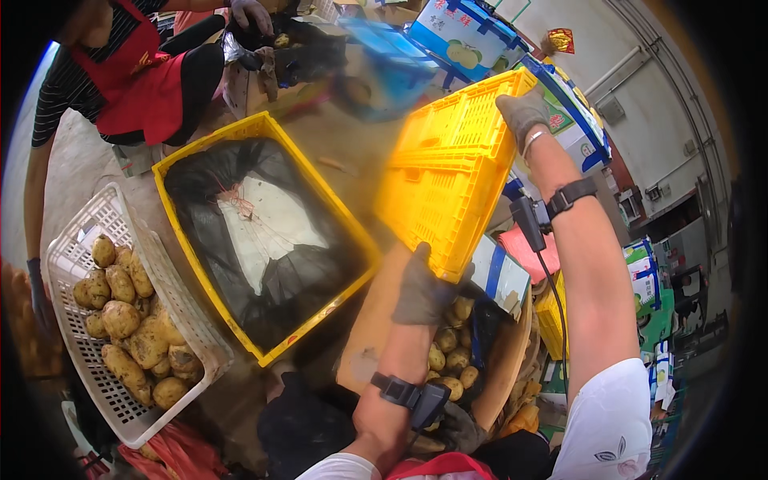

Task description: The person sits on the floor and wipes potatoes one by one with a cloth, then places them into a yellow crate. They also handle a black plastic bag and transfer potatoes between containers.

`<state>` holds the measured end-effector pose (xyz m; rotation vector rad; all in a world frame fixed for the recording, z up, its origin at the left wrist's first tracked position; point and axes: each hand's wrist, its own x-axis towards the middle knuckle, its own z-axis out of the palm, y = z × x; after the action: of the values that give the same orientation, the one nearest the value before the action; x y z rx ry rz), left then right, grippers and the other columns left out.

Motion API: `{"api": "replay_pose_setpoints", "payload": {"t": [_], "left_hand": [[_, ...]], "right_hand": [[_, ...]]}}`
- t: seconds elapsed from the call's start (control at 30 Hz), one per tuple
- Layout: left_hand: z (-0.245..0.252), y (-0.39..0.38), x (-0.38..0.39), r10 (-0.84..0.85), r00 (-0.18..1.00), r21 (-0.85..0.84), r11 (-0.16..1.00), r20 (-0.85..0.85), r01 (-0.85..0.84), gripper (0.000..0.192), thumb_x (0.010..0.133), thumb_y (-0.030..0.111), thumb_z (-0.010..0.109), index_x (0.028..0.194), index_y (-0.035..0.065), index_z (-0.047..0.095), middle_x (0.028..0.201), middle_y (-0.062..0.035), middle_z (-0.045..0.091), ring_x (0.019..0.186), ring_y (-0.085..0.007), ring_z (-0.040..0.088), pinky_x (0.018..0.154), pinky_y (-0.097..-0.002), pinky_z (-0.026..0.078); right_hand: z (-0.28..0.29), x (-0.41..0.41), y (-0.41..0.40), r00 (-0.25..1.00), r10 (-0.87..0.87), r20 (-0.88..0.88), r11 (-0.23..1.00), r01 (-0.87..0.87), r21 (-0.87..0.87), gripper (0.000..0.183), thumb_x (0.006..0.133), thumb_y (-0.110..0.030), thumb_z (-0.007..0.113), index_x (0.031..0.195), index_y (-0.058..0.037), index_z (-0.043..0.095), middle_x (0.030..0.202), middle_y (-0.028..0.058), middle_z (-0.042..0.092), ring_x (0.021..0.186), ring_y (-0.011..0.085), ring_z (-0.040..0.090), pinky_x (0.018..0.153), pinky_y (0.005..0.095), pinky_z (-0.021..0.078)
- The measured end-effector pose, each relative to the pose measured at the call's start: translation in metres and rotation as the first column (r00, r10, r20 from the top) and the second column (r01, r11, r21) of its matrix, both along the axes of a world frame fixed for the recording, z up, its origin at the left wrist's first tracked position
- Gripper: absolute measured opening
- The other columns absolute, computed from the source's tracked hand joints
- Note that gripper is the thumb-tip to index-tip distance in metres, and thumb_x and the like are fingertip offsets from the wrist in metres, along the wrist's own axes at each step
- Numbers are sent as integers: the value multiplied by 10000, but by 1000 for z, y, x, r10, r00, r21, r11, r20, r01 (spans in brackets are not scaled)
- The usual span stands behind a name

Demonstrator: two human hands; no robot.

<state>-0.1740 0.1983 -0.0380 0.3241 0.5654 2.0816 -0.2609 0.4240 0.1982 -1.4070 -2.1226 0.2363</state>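
Note:
Both my hands wear grey gloves and grip a yellow slatted plastic crate point(444, 180), which is raised and tilted on its side. My left hand point(421, 294) holds its lower corner, while my right hand point(523, 111) has the upper far corner. Left of it, on the floor, a second yellow crate point(319, 317) is lined with black plastic film point(195, 210). A white sheet point(276, 225) and tangled pink string point(240, 201) lie inside on the film. Below my left hand, an open cardboard box point(369, 342) contains potatoes point(457, 360).
A white plastic basket point(99, 396) of potatoes stands at left. Beyond it, a co-worker in a red apron point(141, 78) has one gloved hand point(252, 15) near a dark bag. Printed cartons point(459, 42) are stacked at the back, and a yellow crate point(551, 315) sits at right.

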Motion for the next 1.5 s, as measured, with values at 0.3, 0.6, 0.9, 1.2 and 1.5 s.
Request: {"api": "replay_pose_setpoints", "payload": {"t": [0.3,0.6,0.9,1.2,1.5], "left_hand": [[16,-31,39,29,973,-1,1000,-227,-29,385,1017,223,588,1360,51,551,1256,-153,691,1091,-308,696,906,-416,591],[44,-57,86,-406,827,416,878,388,236,297,1089,219,491,1326,54,560,1202,-123,687,1008,-279,696,850,-426,618],[110,-174,8,-232,859,228,964,456,139,415,1109,221,564,1471,23,515,1396,-182,664,1177,-345,703,977,-479,607],[93,-256,-65,247,966,-103,966,75,-239,401,1059,195,648,1349,-73,581,1233,-178,717,1011,-295,746,865,-413,630],[-38,-279,-108,420,767,-591,490,-485,-641,405,1020,169,708,1289,-112,593,1222,-174,717,1010,-273,734,859,-369,604]], "right_hand": [[59,53,-114,979,172,-111,966,-145,216,744,818,-164,758,1462,-2,424,1180,186,755,1032,316,771,925,373,597],[111,94,-224,940,337,-57,891,-299,343,740,817,-220,755,1451,-63,407,1206,269,732,1137,457,709,1013,470,552],[128,136,-222,554,452,-699,867,-457,199,700,814,-2,753,1440,16,441,1177,154,701,1021,284,729,897,369,606],[8,128,-217,291,65,-954,828,-550,-112,814,809,28,773,1495,28,335,1285,209,619,1125,358,679,921,462,617],[-227,68,-166,255,-348,-902,365,-849,-382,553,869,90,680,1388,-69,575,1337,123,672,1227,351,645,1097,493,523]]}}
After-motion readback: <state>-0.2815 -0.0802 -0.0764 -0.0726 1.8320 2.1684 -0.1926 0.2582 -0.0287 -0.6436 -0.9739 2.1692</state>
